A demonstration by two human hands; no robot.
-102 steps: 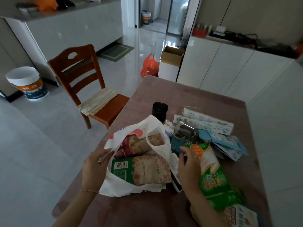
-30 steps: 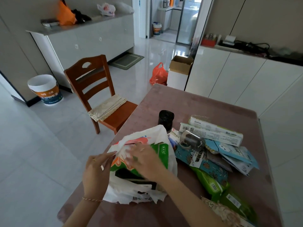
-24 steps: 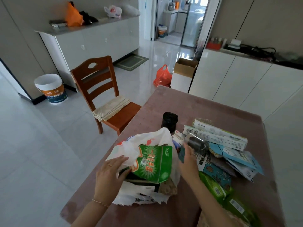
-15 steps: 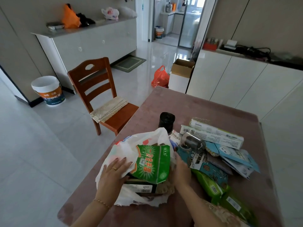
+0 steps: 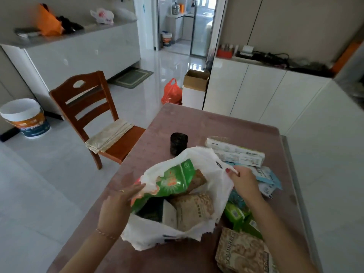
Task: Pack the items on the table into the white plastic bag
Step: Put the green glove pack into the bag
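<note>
The white plastic bag (image 5: 214, 170) lies on the table with its mouth held wide toward me. Inside it are a green packet (image 5: 173, 180) and brown grain packets (image 5: 194, 209). My left hand (image 5: 120, 201) grips the bag's left rim beside the green packet. My right hand (image 5: 243, 181) pinches the right rim and holds it up. To the right of the bag lie long white boxes (image 5: 236, 152), light blue packets (image 5: 269, 176), green packets (image 5: 239, 215) and a brown printed packet (image 5: 242, 251). A black jar (image 5: 178, 142) stands behind the bag.
The brown table (image 5: 216, 123) borders white cabinets (image 5: 256, 91) on the right. A wooden chair (image 5: 94, 115) stands left of the table. On the floor beyond are a white bucket (image 5: 25, 117), an orange bag (image 5: 171, 92) and a cardboard box (image 5: 195, 85).
The green packet went from the table into the bag. My right hand moved from the bag's side to its right rim and pulled the mouth wider; my left hand shifted to the left rim.
</note>
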